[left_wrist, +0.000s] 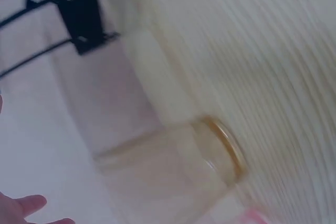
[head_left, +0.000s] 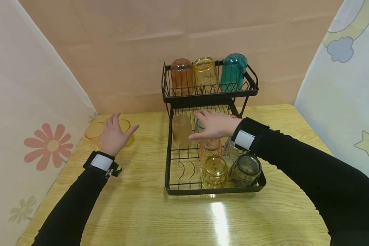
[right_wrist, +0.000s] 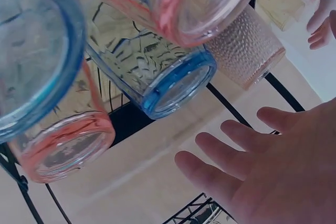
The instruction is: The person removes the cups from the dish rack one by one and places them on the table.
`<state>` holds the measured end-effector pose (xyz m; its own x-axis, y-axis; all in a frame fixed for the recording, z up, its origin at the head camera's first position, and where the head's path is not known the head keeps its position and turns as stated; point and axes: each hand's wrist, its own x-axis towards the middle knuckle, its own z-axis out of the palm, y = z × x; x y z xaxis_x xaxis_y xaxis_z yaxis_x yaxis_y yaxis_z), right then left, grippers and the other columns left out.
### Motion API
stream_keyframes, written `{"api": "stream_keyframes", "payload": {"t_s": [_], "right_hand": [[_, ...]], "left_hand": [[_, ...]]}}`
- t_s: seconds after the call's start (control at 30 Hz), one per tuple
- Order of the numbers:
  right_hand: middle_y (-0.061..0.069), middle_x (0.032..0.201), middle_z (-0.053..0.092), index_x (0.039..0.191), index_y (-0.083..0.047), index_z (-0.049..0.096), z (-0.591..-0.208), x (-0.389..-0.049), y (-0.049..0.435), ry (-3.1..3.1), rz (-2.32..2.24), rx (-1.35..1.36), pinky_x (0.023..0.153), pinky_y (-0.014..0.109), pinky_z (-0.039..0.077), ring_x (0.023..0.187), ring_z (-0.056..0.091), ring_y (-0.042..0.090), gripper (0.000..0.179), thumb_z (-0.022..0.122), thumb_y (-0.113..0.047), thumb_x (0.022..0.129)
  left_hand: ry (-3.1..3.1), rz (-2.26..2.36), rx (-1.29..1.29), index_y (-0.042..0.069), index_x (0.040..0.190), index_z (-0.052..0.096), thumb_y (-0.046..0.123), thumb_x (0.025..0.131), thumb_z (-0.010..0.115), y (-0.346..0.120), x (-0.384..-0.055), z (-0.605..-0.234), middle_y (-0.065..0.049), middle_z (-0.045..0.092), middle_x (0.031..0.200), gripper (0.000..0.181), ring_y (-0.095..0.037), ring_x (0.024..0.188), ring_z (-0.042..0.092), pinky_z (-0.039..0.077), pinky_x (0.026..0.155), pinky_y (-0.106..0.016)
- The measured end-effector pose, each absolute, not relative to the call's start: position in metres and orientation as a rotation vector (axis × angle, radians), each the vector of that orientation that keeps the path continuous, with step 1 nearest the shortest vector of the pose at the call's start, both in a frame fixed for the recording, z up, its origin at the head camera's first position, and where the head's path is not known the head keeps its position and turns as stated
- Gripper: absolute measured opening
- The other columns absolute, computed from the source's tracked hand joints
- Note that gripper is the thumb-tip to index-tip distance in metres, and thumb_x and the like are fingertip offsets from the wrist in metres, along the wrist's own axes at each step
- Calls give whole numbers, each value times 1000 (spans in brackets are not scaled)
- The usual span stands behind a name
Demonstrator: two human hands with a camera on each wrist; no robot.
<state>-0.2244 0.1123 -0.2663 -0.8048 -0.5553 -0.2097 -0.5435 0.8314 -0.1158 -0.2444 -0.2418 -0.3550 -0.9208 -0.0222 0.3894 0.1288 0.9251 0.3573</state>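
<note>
My left hand, its fingers spread, is over the left of the table beside two clear glasses, one with an orange-pink rim and one yellow. The left wrist view has the yellow glass blurred, and only fingertips of that hand show at the left edge. My right hand reaches over the lower tier of a black dish rack, fingers extended and nothing held. Closest to it are a textured pinkish glass and a blue-rimmed glass. The right hand and forearm partly hide other glasses.
On the upper tier stand an amber glass, a yellow glass and a teal glass, all upside down. At the lower tier's front are a yellow glass and a grey glass. Printed sheets enclose the wooden table.
</note>
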Motion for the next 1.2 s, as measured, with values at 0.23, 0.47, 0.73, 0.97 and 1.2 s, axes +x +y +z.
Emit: {"api": "stream_keyframes", "payload": {"t_s": [0.23,0.47,0.73,0.97,1.2], "right_hand": [[17,148,14,146,-13,9,-263,-236,102,2795,-128,-832,99,52,25,131,17,40,99,39,-76,76],[15,149,15,146,-15,11,-261,-242,91,2790,-138,-802,99,49,27,132,18,37,96,41,-74,77],[15,147,19,146,-14,14,-268,-252,73,2783,-124,-810,98,47,29,131,23,35,98,44,-75,74],[15,144,25,145,-15,13,-273,-263,62,2779,-77,-786,94,43,33,126,32,31,98,46,-74,74],[19,143,25,145,-8,10,-280,-267,50,2745,-93,-773,94,38,34,125,35,29,99,50,-69,77]], "left_hand": [[-2711,-683,-152,9,145,16,70,75,50,-225,-227,-344,-22,22,144,98,-42,128,21,22,97,-58],[-2713,-770,-219,14,146,11,69,74,52,-209,-214,-333,-17,17,147,99,-37,131,17,24,96,-58],[-2680,-986,-291,19,146,12,62,77,57,-196,-205,-326,-10,16,149,93,-31,133,17,19,101,-52],[-2678,-1413,-282,23,146,10,56,83,53,-187,-197,-322,-6,14,149,83,-27,134,12,18,100,-55],[-2544,-1862,-263,19,146,13,47,90,47,-175,-187,-320,-8,17,148,71,-23,134,15,21,102,-46]]}}
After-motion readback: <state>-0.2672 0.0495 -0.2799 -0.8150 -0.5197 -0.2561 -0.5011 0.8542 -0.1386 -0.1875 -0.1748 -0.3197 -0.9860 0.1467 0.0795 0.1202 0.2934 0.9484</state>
